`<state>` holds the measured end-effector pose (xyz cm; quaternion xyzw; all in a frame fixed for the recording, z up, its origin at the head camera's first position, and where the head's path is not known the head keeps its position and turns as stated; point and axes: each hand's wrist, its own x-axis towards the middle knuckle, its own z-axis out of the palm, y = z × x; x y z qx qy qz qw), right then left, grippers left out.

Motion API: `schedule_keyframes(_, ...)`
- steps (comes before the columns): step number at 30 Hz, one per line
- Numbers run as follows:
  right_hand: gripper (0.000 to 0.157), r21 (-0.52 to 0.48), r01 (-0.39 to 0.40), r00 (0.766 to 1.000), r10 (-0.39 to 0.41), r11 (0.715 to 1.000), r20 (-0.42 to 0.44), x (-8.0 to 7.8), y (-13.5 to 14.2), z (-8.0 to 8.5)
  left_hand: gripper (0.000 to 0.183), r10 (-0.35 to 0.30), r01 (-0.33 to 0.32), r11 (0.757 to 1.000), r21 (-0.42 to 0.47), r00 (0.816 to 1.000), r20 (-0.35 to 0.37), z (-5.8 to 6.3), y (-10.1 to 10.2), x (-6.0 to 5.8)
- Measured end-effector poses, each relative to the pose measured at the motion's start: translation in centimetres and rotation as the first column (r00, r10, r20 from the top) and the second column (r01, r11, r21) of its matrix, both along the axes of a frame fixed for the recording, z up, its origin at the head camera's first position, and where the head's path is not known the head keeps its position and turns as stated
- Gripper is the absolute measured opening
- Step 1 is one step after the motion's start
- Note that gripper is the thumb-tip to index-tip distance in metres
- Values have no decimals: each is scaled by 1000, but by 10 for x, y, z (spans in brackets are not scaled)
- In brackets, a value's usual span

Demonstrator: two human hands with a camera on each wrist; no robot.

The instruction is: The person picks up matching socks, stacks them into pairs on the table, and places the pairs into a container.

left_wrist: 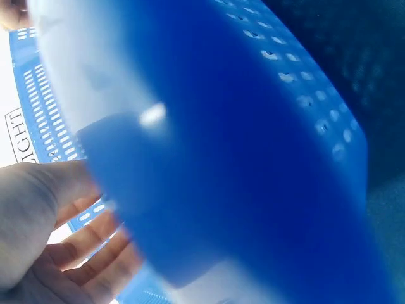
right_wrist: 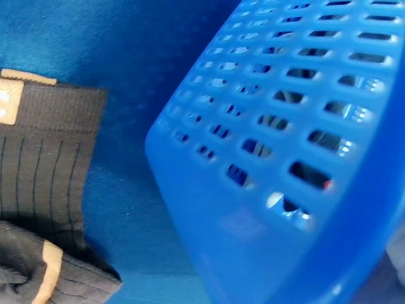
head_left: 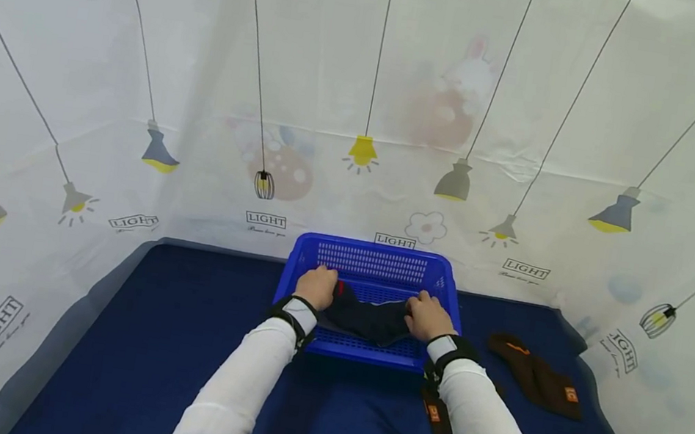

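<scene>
A dark sock (head_left: pixel 367 318) with a bit of red near its left end lies stretched sideways inside the blue plastic basket (head_left: pixel 377 246). My left hand (head_left: pixel 316 287) grips its left end. At the other end, my right hand (head_left: pixel 429 317) pinches the sock with bent fingers. The left wrist view has the left hand (left_wrist: pixel 69 234) partly behind the blurred basket rim, which hides the fingertips. In the right wrist view the slotted basket wall (right_wrist: pixel 253 177) fills the right side, and the right hand is out of sight.
Brown socks with orange marks lie to the right: one brown sock (head_left: pixel 535 377) spread on the dark blue cloth (head_left: pixel 168 355), another brown sock (head_left: pixel 438 414) partly under the right forearm. Behind the basket hangs a white sheet (head_left: pixel 366 86) printed with lamps.
</scene>
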<state>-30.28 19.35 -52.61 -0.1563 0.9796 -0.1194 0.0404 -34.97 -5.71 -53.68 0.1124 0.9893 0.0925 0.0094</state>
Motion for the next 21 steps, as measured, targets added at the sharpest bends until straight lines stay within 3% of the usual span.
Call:
schedule_keyframes(2, 14, -12, -49, 999, 49, 999, -10, -2, -1, -1, 19, 5, -5, 1000, -4, 999, 38, 17, 1, 9)
schedule_keyframes(4, 15, -37, -121, 993, 121, 992, -6, -4, -3, 0, 19, -1, 2, 1000, -23, 998, 68, 19, 2, 8)
schedule_keyframes(7, 18, -67, -209, 976, 212, 976, 42, -6, -5, 0, 12, -43, 47, 997, -58, 997, 71, 3, 1, -4)
schedule_keyframes(9, 21, -74, -229, 967, 235, 971, 94, -6, -6, 1, 9, -67, 74, 995, -70, 994, 91, -15, 0, -15)
schedule_keyframes(11, 23, -68, -221, 962, 229, 973, 148, -5, -6, 2, 8, -85, 96, 993, -76, 988, 130, -35, -2, -28)
schedule_keyframes(15, 28, -52, -185, 952, 192, 981, 238, -2, -6, 4, 15, -82, 102, 992, -68, 965, 251, -62, -5, -45)
schedule_keyframes(21, 31, -74, -175, 932, 190, 982, 310, 3, -3, 5, 13, -93, 114, 992, -53, 950, 299, -82, -10, -56)
